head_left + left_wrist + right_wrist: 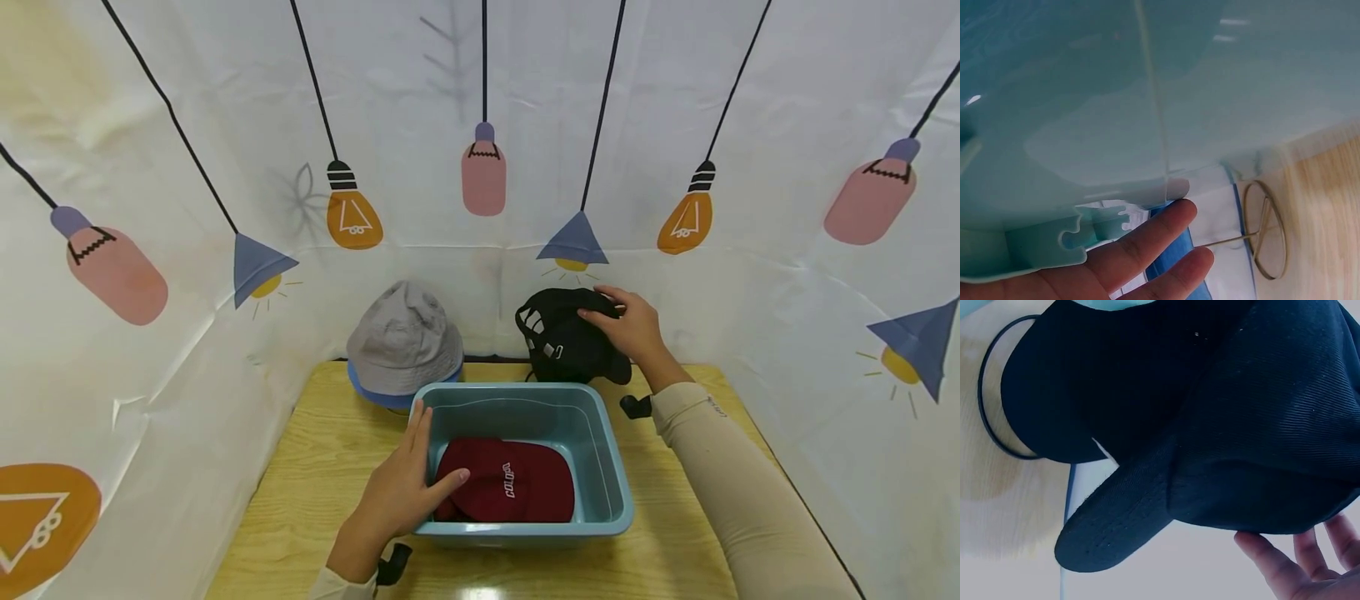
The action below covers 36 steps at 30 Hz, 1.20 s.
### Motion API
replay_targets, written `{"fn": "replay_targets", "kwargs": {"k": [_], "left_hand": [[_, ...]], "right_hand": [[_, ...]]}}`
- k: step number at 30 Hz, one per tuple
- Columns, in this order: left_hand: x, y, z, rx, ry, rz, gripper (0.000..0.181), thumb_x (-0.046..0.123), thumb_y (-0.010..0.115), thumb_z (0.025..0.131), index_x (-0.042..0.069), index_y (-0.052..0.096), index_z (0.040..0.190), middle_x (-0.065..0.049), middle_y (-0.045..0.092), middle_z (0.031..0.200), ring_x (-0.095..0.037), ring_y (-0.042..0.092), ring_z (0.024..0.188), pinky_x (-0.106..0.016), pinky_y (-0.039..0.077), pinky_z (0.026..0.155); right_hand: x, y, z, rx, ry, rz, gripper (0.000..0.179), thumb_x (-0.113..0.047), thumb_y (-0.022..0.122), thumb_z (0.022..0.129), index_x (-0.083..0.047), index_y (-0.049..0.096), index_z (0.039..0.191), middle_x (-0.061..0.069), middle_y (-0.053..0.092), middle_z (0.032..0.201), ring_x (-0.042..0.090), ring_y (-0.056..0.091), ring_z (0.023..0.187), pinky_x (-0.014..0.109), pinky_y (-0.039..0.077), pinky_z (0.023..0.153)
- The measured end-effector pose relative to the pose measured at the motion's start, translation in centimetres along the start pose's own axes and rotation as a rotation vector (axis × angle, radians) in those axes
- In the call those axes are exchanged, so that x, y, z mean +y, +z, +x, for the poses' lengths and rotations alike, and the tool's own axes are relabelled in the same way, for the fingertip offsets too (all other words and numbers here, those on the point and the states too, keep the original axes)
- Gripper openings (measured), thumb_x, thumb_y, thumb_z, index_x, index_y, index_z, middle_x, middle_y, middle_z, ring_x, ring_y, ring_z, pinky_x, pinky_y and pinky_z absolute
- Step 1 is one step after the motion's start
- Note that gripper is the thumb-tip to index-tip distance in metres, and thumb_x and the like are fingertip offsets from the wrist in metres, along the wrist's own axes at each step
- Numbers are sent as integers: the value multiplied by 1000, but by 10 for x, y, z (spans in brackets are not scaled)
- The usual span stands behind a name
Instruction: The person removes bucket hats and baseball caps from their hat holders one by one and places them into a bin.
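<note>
A black cap (573,342) is at the back right of the table, its strap opening facing left. My right hand (630,329) holds its upper right side, thumb in front and fingers behind; in the right wrist view the fingertips (1260,547) meet its edge. That view also shows a second dark brim-like part (1047,394) beside the cap's brim (1107,528). A pale blue basin (618,500) stands in front with a dark red cap (510,483) inside. My left hand (405,483) rests at its left rim, thumb over the inside, fingers straight along the outside.
A grey bucket hat (405,342) sits over a blue hat (375,398) at the back left. Near it, the left wrist view shows a round wire base (1282,244). A white cloth printed with lamps (420,275) surrounds the wooden table (300,492).
</note>
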State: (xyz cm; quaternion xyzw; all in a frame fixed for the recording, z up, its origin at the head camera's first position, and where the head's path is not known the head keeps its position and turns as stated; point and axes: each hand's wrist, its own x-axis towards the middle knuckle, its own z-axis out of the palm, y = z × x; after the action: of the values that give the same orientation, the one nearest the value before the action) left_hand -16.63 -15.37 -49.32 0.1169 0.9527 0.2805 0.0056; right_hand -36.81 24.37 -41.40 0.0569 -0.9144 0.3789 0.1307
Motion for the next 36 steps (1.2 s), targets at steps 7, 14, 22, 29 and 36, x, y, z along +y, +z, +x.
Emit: {"fn": "replay_targets", "kwargs": {"k": [7, 14, 22, 29, 36], "left_hand": [[-1, 1, 1, 7, 0, 13, 112, 84, 47, 90, 15, 7, 168, 1, -2, 176, -35, 52, 141, -55, 55, 95], [-2, 2, 1, 6, -6, 12, 112, 85, 46, 90, 16, 7, 169, 2, -3, 176, -34, 53, 140, -55, 55, 95], [-2, 2, 1, 8, -2, 17, 113, 85, 46, 90, 15, 7, 169, 1, -2, 176, -35, 51, 142, -56, 54, 97], [-2, 2, 0, 6, 1, 11, 112, 84, 47, 90, 14, 7, 168, 0, -2, 176, -35, 50, 143, -56, 54, 99], [-1, 2, 0, 5, 2, 2, 113, 84, 47, 90, 14, 7, 168, 0, -2, 176, -35, 50, 143, -56, 53, 100]], "right_hand": [[-5, -3, 5, 23, 3, -23, 67, -54, 73, 93, -19, 60, 148, 20, 59, 143, 43, 57, 125, 60, 47, 103], [-13, -7, 5, 49, 1, -30, 65, -52, 74, 93, -18, 61, 147, 21, 61, 140, 42, 57, 125, 61, 46, 104], [-16, -6, 10, 134, -23, -45, 62, -52, 76, 91, -18, 65, 143, 20, 65, 130, 39, 58, 122, 59, 46, 102], [-19, -4, 15, 206, -72, -46, 59, -47, 79, 90, -16, 69, 139, 19, 66, 118, 37, 57, 111, 57, 47, 96], [-26, -6, 20, 254, -85, -18, 58, -48, 78, 91, -14, 70, 137, 20, 63, 112, 36, 55, 105, 54, 44, 90]]}}
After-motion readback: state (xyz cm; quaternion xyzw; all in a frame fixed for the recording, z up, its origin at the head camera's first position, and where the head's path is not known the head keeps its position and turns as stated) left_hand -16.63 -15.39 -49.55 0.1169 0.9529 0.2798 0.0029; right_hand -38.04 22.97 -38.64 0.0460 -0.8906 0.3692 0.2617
